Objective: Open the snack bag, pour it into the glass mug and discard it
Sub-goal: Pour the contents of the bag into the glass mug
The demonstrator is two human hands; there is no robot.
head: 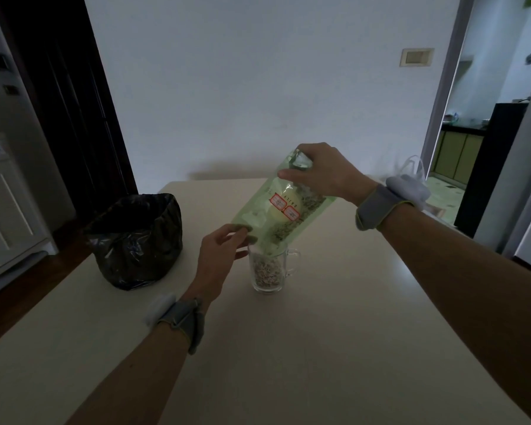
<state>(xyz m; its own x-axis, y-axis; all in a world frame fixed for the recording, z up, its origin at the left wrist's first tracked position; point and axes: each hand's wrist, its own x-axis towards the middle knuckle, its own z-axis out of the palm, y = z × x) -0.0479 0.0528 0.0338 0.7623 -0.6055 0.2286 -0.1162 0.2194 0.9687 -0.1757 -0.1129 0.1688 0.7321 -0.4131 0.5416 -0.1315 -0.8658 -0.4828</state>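
A pale green snack bag (281, 207) with red labels hangs upside down and tilted, its open mouth down at the rim of a clear glass mug (269, 269). The mug stands on the table, handle to the right, and holds a heap of small pale snack pieces. My right hand (314, 173) grips the bag's upper, bottom end. My left hand (219, 256) pinches the bag's lower corner by the mouth, just left of the mug. Snack pieces still show inside the bag.
A bin lined with a black plastic bag (134, 239) stands open on the cream table (319, 348) to the left of the mug. A white plastic bag (413, 167) sits past the table's far right edge. A wall rises behind the table.
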